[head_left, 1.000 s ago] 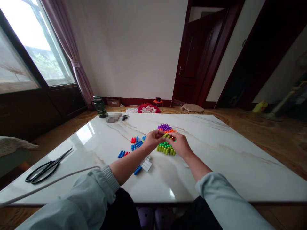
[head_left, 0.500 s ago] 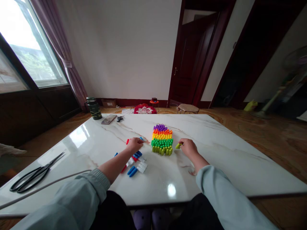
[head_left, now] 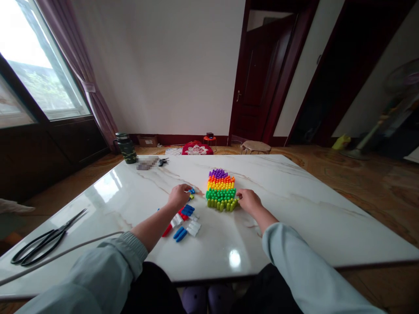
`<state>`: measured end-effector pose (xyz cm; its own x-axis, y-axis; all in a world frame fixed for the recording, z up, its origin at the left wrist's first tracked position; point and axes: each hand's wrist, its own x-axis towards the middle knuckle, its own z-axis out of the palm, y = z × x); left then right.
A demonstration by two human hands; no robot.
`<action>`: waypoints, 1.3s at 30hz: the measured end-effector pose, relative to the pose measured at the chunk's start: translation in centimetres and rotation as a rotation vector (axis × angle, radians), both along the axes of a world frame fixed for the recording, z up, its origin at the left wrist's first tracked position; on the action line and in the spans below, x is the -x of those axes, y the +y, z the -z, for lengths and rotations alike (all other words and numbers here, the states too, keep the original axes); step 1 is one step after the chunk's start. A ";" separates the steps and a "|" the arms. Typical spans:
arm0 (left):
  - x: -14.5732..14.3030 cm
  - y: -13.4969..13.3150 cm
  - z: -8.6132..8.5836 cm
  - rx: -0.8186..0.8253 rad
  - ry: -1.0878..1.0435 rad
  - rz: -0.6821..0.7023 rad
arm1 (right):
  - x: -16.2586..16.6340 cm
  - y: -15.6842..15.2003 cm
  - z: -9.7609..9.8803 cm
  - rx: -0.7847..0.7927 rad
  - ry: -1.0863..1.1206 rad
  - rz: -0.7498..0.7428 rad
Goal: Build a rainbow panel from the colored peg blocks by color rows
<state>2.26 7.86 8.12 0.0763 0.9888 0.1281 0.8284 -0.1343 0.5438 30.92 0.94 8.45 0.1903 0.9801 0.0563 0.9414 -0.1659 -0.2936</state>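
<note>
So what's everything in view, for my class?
Standing pieces: dozens, purple, orange, yellow, green, centre
Loose pieces: several, blue, red, white, yellowish, left of those
Scissors: one, black, table left
Cable: one, pale, beside scissors
Flask: one, camouflage, table's far left
Blurred item: one, greyish, beside flask
Keys: one bunch, dark, nearby
Table: one, white, foreground
Stools: two, tan, orange, beyond table
Floral fabric: one, red, beyond table
Carton: one, brown, by wall
Curtain: one, purple, by window
Door: one, dark red, back wall
Fan: one, unclear colour, far right
Slippers: two, purple, under table
Left hand: one, bare, at loose pieces
Right hand: one, bare, at standing pieces
</note>
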 end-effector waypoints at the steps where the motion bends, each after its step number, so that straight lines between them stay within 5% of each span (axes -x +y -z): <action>1: 0.5 0.2 -0.2 -0.017 0.015 -0.033 | -0.1 -0.1 -0.2 -0.009 -0.012 0.014; 7: 5.3 1.2 0.1 -0.023 0.145 -0.158 | 0.3 -0.3 -1.8 -0.181 0.003 -0.012; 12: 7.2 1.3 1.4 0.014 0.237 -0.018 | 1.9 -0.3 -2.5 -0.255 0.089 -0.096; 22: 1.4 0.9 1.1 -0.027 0.297 0.413 | 3.7 -0.4 -2.4 -0.273 0.233 -0.216; 27: -0.6 1.0 2.3 0.032 0.294 0.415 | 3.6 -0.5 -2.4 -0.265 0.276 -0.199; 32: -0.5 0.9 1.7 0.017 0.124 0.302 | 3.3 -0.8 -3.0 -0.251 0.294 -0.162; 39: -4.3 -1.2 -1.6 0.007 -0.463 0.285 | 5.0 -1.2 -3.8 -0.295 0.496 -0.212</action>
